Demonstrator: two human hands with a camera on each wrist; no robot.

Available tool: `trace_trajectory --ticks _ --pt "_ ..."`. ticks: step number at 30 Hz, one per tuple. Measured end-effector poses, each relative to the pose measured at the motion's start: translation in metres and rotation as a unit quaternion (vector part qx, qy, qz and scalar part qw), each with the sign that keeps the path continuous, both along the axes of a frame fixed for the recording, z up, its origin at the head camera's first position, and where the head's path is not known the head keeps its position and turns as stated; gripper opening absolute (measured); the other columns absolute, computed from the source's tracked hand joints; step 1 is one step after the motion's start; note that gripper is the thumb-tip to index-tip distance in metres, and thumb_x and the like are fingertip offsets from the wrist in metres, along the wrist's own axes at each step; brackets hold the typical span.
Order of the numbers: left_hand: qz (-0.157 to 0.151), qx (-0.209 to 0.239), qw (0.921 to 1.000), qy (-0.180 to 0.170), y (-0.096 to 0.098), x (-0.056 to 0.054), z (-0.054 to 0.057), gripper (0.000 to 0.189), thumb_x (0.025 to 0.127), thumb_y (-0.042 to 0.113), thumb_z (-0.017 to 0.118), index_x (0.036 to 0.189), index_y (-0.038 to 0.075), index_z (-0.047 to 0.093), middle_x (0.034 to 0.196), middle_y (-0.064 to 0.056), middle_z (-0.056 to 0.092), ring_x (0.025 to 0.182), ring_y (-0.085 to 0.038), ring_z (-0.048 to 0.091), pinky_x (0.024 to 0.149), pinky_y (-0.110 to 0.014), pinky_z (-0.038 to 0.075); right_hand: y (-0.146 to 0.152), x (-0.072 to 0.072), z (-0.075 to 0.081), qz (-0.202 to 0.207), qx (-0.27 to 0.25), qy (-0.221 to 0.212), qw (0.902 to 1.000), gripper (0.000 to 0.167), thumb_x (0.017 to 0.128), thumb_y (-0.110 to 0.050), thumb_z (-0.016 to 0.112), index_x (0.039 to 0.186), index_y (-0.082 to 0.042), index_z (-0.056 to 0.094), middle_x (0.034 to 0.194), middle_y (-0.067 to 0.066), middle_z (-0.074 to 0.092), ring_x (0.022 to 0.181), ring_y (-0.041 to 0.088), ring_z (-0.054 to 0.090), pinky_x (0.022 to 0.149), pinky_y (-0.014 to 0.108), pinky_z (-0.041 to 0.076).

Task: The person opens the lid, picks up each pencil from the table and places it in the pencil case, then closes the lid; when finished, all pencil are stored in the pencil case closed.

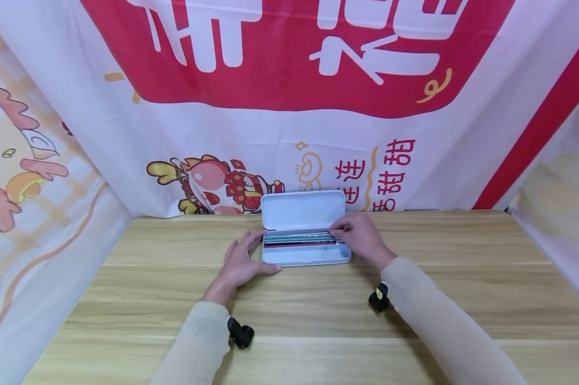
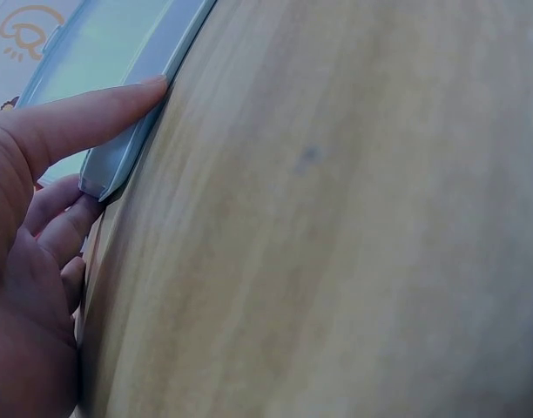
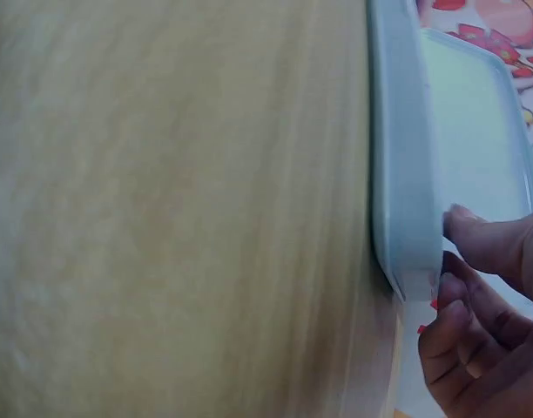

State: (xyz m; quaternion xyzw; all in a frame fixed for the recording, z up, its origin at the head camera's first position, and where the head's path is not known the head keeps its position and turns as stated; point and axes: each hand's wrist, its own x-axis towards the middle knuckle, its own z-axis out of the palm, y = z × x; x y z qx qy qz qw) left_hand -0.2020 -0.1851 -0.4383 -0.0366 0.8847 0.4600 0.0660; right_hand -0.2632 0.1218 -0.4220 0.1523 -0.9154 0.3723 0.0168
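Observation:
A light-blue pencil case [image 1: 306, 263] stands unfolded on the wooden table, its lid [image 1: 303, 210] upright at the back. Several pencils [image 1: 294, 240] in dark, teal and reddish tones lie lengthwise in its tray. My left hand [image 1: 241, 264] grips the case's left end, the thumb [image 2: 118, 113] on the front edge and the other fingers round the side. At the right end of the tray, my right hand [image 1: 362, 235] pinches the end of a pencil between thumb and forefinger. In the right wrist view the case wall [image 3: 406, 165] hides what those fingertips hold.
The wooden table [image 1: 289, 315] runs up to a printed cloth backdrop [image 1: 289, 128] right behind the raised lid. More cloth hangs along the left and right sides. A small black camera [image 1: 241, 334] sits on the left wrist, another camera [image 1: 379, 298] on the right.

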Motion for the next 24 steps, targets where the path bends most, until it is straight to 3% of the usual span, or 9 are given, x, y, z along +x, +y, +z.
trace_trajectory --ticks 4,7,9,12,16,20,24 --pt "0.000 0.001 1.0000 0.002 0.000 0.000 -0.001 0.093 0.079 0.031 0.097 0.159 0.029 0.050 0.172 -0.004 0.044 0.171 -0.030 0.005 0.139 -0.052 -0.009 0.009 -0.001 0.001 -0.051 -0.056 -0.025 0.9968 0.019 0.104 -0.017 0.071 0.118 -0.008 0.081 0.116 0.013 0.079 0.107 0.027 0.069 0.090 0.039 0.061" --pt "0.002 0.001 1.0000 0.000 0.000 0.000 0.000 0.093 0.079 0.031 0.097 0.159 0.029 0.050 0.172 -0.004 0.044 0.171 -0.030 0.005 0.139 -0.053 -0.009 0.015 -0.004 0.004 -0.094 -0.094 -0.060 0.9892 0.025 0.106 -0.022 0.068 0.124 -0.007 0.078 0.119 0.015 0.077 0.102 0.027 0.067 0.080 0.031 0.060" --pt "0.004 0.002 1.0000 -0.002 0.000 0.000 0.000 0.093 0.078 0.031 0.097 0.159 0.029 0.051 0.172 -0.004 0.044 0.171 -0.030 0.004 0.139 -0.053 -0.009 0.018 -0.005 0.006 -0.107 -0.111 -0.087 0.9842 0.029 0.109 -0.025 0.064 0.129 -0.007 0.075 0.123 0.016 0.075 0.104 0.028 0.067 0.080 0.031 0.059" --pt "0.005 0.003 1.0000 -0.003 0.000 0.000 0.000 0.093 0.078 0.031 0.097 0.159 0.029 0.051 0.172 -0.004 0.044 0.171 -0.030 0.004 0.139 -0.053 -0.009 0.020 -0.007 0.009 -0.121 -0.138 -0.123 0.9753 0.038 0.112 -0.032 0.058 0.139 -0.009 0.069 0.136 0.016 0.071 0.117 0.032 0.067 0.094 0.039 0.062" --pt "0.006 0.004 1.0000 -0.005 0.000 0.000 0.000 0.092 0.079 0.031 0.097 0.159 0.030 0.051 0.173 -0.003 0.044 0.171 -0.030 0.003 0.139 -0.053 -0.009 0.018 -0.009 0.010 -0.114 -0.212 -0.160 0.9574 0.050 0.113 -0.041 0.053 0.153 -0.012 0.058 0.152 0.014 0.064 0.138 0.032 0.063 0.122 0.048 0.050" --pt "0.014 0.014 0.9998 -0.008 0.000 0.000 0.000 0.092 0.078 0.030 0.097 0.158 0.030 0.050 0.172 -0.004 0.045 0.171 -0.031 0.003 0.139 -0.054 -0.008 0.015 -0.011 0.010 -0.092 -0.281 -0.183 0.9375 0.057 0.113 -0.047 0.052 0.157 -0.011 0.054 0.153 0.015 0.064 0.139 0.032 0.065 0.127 0.047 0.046" --pt "0.027 0.029 0.9992 -0.009 0.001 0.002 0.001 0.097 0.077 0.027 0.099 0.159 0.027 0.047 0.170 -0.003 0.047 0.170 -0.034 0.004 0.139 -0.056 -0.006 0.015 -0.009 0.012 -0.103 -0.294 -0.195 0.9300 0.065 0.109 -0.057 0.055 0.155 -0.011 0.056 0.148 0.014 0.067 0.136 0.030 0.067 0.126 0.045 0.047"
